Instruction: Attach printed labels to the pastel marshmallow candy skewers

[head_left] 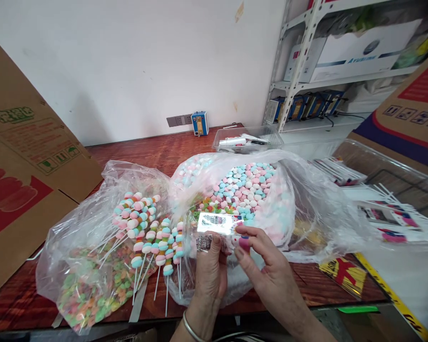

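Observation:
My left hand [210,270], a bangle on its wrist, grips a shiny printed plastic wrapper [219,224] between thumb and fingers. On the wrapper's right end, with its pink print, the thumb and fingers of my right hand [269,266] are closed. Whether anything is inside the wrapper, I cannot tell. Just behind my hands lies a large open clear bag [285,209] full of pink, blue and white candies [249,185]. Several candy skewers [160,247] with white sticks rest to the left, on a bag of gummy candies [92,294].
A clear plastic tray [217,137] of pens stands behind the bags. At right are printed wrappers with white sticks [395,213], and a gold-and-red packet [344,275] near the table edge. Cardboard boxes flank the workplace, one at left [24,156]. A metal shelf [296,71] stands at back right.

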Motion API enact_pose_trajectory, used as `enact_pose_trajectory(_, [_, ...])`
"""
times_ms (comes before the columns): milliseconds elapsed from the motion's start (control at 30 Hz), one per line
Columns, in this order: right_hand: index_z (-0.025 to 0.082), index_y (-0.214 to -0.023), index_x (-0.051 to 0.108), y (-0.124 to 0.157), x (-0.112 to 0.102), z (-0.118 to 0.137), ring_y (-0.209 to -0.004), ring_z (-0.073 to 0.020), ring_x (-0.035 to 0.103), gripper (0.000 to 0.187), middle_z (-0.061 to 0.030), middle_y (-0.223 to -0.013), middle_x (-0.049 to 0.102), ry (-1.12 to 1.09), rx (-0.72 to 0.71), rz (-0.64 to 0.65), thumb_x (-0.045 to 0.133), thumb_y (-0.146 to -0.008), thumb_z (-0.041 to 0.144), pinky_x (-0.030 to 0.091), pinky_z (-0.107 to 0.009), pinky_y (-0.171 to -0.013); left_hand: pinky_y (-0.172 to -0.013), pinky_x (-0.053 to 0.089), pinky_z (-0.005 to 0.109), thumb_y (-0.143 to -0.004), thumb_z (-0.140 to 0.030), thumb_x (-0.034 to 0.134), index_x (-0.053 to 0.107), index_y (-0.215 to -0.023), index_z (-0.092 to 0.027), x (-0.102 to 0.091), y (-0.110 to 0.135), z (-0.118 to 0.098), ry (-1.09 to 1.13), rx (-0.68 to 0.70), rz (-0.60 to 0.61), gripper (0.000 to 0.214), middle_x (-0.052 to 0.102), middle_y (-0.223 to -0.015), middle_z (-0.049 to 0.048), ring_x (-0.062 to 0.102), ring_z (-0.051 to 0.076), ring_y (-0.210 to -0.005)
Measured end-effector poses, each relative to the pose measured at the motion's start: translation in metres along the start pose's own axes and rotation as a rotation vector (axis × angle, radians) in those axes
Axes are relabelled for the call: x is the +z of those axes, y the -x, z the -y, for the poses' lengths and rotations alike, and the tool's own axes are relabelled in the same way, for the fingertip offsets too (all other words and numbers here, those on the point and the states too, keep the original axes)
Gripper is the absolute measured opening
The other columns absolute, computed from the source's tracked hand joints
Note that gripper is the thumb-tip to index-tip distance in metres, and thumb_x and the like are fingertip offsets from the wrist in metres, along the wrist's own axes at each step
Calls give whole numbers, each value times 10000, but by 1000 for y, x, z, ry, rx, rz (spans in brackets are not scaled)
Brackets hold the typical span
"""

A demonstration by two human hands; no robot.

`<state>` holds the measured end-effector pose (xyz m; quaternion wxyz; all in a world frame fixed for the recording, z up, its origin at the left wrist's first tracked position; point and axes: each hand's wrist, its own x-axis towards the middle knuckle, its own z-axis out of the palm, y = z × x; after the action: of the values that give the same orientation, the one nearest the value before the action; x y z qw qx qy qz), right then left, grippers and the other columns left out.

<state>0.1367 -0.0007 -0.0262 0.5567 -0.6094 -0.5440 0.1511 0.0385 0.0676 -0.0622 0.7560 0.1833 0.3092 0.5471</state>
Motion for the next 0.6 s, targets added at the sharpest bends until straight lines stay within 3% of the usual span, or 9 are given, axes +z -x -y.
enact_pose_trajectory(167, [237, -853, 671, -2, -3, -10, -1139, -237, 579, 183, -74, -1195, 632, -62, 104, 11, 539, -942, 327, 439, -399, -1010, -526, 441, 197, -653, -275, 847, 661, -906, -155, -2, 1, -3, -160, -113, 90, 336, 613, -736, -24, 527, 75, -571])
enact_pose_trajectory(300, [223, -729, 633, -2, -5, -13, -1106, -237, 609, 255, -67, -1164, 657, -125, 144, 43, 548, -938, 342, 439, -402, -1009, -540, 435, 192, -642, -247, 852, 627, -764, -151, -5, -2, -3, -249, -7, 78, 273, 594, -664, -42, 518, 72, -563])
enact_pose_trajectory(433, [236, -887, 683, -2, -3, -9, -1142, -241, 597, 119, -77, -1212, 645, -12, 33, 51, 600, -914, 317, 452, -397, -1006, -569, 485, 199, -613, -249, 872, 643, -837, -162, -6, -3, -2, -81, -122, 32, 331, 649, -757, -18, 585, 92, -616])
enact_pose_trajectory(600, [212, -996, 666, -2, 1, -6, -1007, -228, 637, 109, -89, -1052, 668, 158, -174, 13, 616, -900, 233, 522, -377, -884, -614, 530, 186, -653, -206, 848, 678, -894, -150, -7, -4, -2, 89, -285, 37, 300, 696, -862, 18, 645, 107, -700])
